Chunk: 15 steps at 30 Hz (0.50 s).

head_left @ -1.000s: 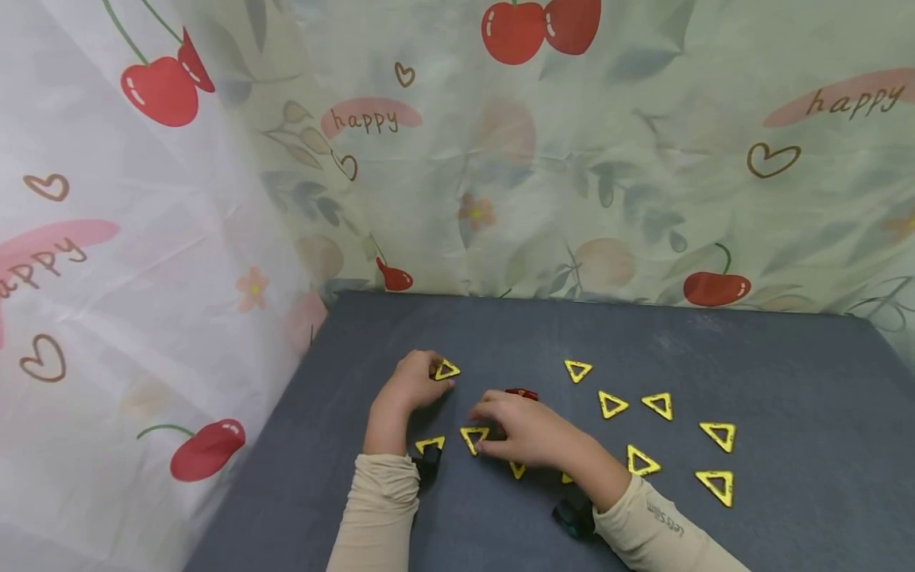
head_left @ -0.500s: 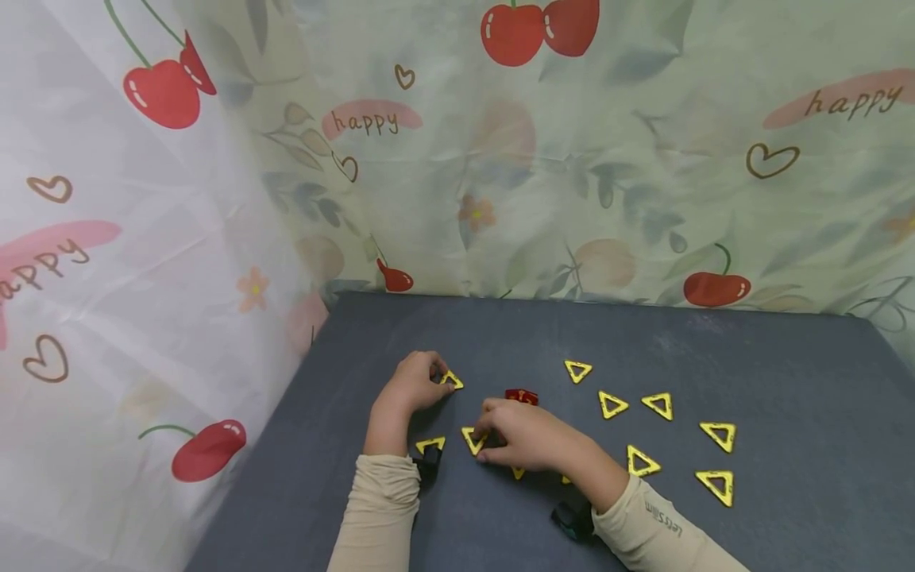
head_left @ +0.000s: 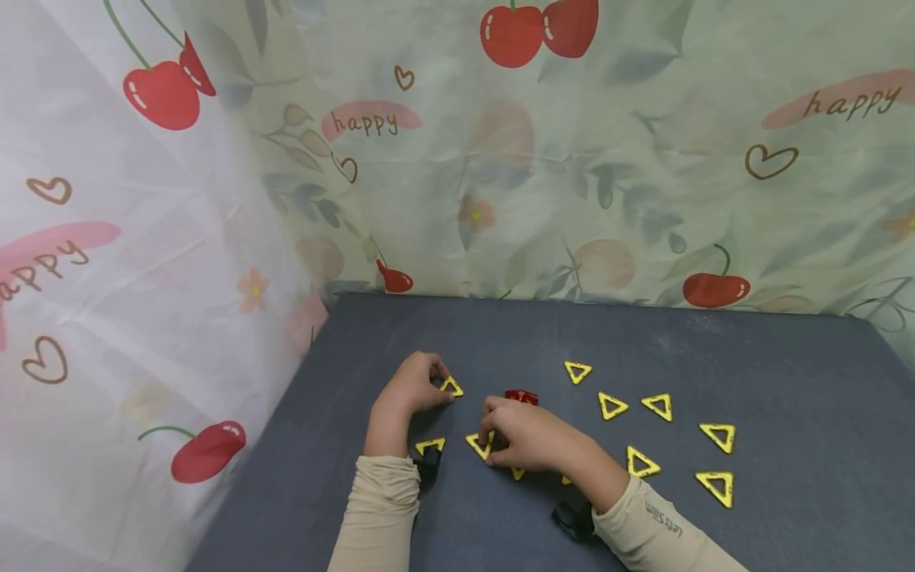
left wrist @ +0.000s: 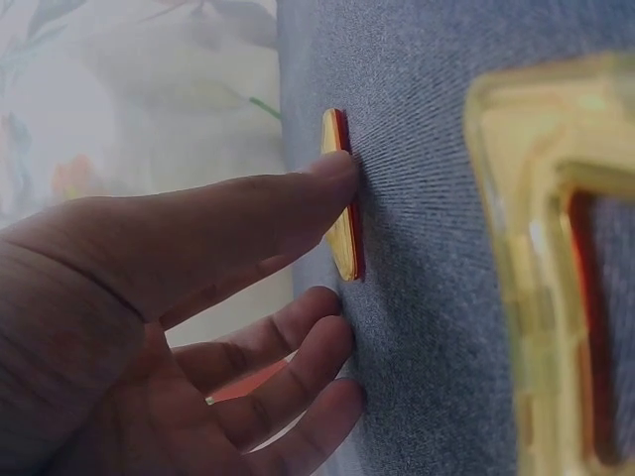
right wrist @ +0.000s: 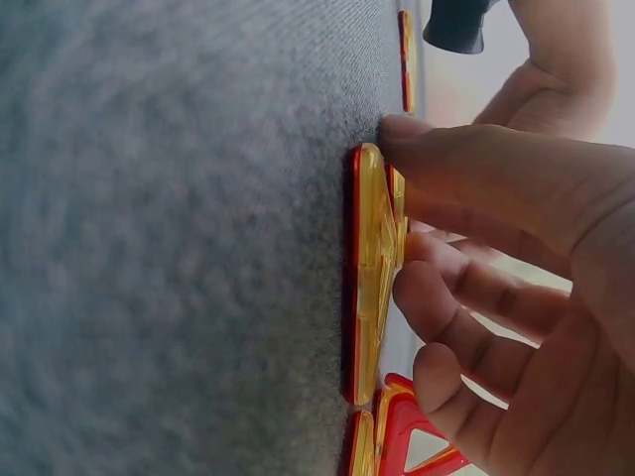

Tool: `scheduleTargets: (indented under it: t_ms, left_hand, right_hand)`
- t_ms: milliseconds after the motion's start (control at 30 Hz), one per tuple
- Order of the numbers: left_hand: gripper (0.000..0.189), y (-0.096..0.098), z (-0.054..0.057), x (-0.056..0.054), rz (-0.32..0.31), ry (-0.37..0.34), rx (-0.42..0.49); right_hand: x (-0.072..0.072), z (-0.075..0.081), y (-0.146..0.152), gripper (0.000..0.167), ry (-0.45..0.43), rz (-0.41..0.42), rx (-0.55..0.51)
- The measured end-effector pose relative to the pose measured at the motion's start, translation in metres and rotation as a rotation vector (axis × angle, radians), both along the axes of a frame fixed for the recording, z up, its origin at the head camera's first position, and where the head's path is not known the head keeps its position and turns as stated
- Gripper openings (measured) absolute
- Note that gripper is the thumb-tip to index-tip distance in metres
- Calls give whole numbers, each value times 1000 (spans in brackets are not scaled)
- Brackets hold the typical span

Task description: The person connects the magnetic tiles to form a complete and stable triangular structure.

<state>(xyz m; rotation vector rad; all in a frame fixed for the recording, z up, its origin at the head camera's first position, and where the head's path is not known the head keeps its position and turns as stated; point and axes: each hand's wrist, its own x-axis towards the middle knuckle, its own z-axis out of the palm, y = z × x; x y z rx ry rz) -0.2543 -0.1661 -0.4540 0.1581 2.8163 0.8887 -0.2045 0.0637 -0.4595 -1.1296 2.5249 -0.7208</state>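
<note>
My left hand [head_left: 413, 385] pinches a yellow triangular tile [head_left: 453, 386] with an open middle, thumb on the near side and fingers on the far side. In the left wrist view that tile [left wrist: 343, 243] lies flat, the thumb on its edge and the other fingers loosely bent. My right hand [head_left: 534, 434] holds a second yellow triangular tile [head_left: 477, 446] between thumb and forefinger, low over the table. Its right part is hidden by the fingers. In the right wrist view a nearer yellow tile [right wrist: 367, 288] partly covers it. A red piece [head_left: 522, 396] sits just beyond the right hand.
Several yellow triangular tiles, such as one tile [head_left: 657, 406], lie spread to the right on the dark table [head_left: 801, 397]. Another tile [head_left: 430, 445] lies by the left wrist, and a tile [head_left: 518, 473] shows under the right hand. A patterned cloth [head_left: 443, 175] hangs behind.
The left hand's tile has turned and shifted slightly toward me. The right hand's fingers have closed on their tile, which has turned and slid slightly right.
</note>
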Motion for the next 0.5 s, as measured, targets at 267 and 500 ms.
scheduleTargets:
  t_ms: [267,500]
  left_hand:
    - [37,1,1,0,11,-20,29]
    - [37,1,0,0,1,-26,28]
  right_hand:
    - [0,1,0,17,-15,-6,13]
    - [0,1,0,16,-3,-15,32]
